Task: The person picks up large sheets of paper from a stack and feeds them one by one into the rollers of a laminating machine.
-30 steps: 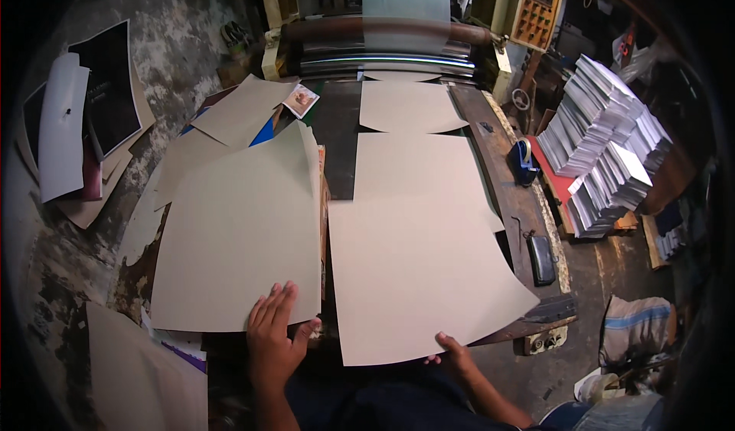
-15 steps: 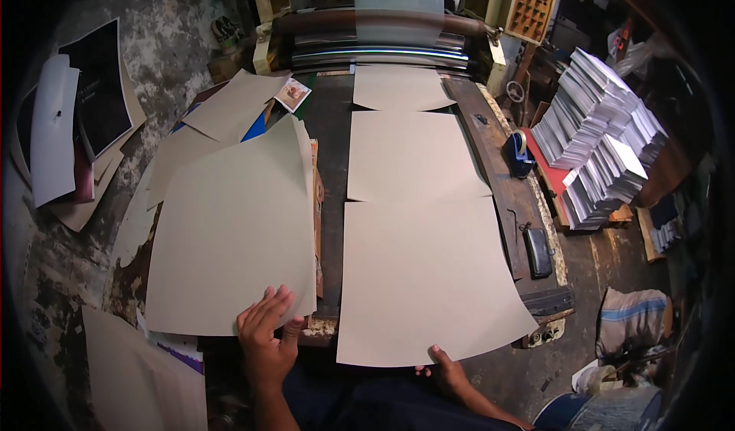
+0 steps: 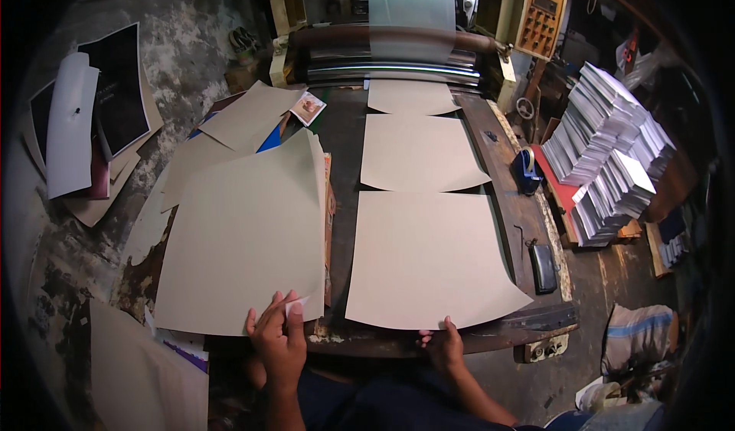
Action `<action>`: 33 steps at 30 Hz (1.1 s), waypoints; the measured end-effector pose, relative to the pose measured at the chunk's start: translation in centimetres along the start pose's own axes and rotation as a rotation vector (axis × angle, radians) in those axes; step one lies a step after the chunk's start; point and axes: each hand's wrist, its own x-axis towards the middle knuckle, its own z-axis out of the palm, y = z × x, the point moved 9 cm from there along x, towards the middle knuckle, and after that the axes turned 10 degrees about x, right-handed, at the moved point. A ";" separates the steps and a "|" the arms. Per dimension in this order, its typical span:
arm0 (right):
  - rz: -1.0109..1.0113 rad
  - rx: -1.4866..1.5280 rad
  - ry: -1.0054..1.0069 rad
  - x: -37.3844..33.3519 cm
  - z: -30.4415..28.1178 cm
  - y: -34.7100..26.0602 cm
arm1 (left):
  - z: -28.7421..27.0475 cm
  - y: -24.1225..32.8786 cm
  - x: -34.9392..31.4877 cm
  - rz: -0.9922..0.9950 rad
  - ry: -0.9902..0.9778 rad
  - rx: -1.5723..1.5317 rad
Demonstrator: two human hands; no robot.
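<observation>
My left hand (image 3: 279, 337) is at the near right corner of a stack of greyish-beige sheets (image 3: 241, 239). A small whitish corner is turned up between its thumb and fingers, so it pinches the top sheet there. My right hand (image 3: 445, 351) is at the near edge of another beige sheet (image 3: 429, 255) on the machine's feed table. Its thumb points up over that edge and its fingers sit apart below, not closed round the sheet. Beyond lie a second sheet (image 3: 421, 151) and a third (image 3: 409, 98), in line toward the rollers (image 3: 394, 71).
Clear film (image 3: 412, 17) hangs above the rollers. At right are a tape dispenser (image 3: 526, 171), a black case (image 3: 543, 269) and tall paper stacks (image 3: 601, 128). A control panel (image 3: 542, 14) is at upper right. Loose sheets (image 3: 73, 132) lie at far left; a striped cloth (image 3: 637, 337) is lower right.
The line of sheets has moved away toward the rollers, and the near sheet's edge has drawn off from my right hand. My left hand has turned up the top sheet's corner. The view has shifted slightly.
</observation>
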 end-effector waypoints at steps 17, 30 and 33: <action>-0.056 -0.067 -0.255 -2.4 6.4 -4.2 | -2.0 4.6 -1.6 0.390 -0.140 -0.434; 0.049 -0.320 -0.009 -6.2 0.0 -3.3 | -6.8 11.6 -0.5 0.729 -0.260 -0.558; 0.137 -0.396 0.023 -7.1 -0.6 0.0 | -13.7 13.7 -1.1 0.847 0.046 -0.441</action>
